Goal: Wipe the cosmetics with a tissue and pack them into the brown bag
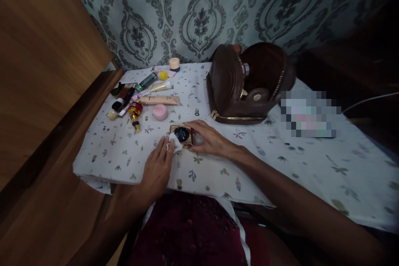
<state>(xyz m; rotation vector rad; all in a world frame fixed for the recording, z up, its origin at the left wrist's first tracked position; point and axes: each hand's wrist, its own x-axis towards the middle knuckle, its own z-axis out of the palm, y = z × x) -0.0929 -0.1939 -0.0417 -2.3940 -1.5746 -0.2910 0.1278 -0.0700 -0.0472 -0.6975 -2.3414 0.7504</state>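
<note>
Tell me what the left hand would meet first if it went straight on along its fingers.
The left hand would first meet the white wad at its fingertips, then probably the container with the black label; depth there is hard to judge.

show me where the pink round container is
In the head view, the pink round container sits left of centre on the patterned cloth, just below the peach tube and right of the red-and-gold item.
</note>
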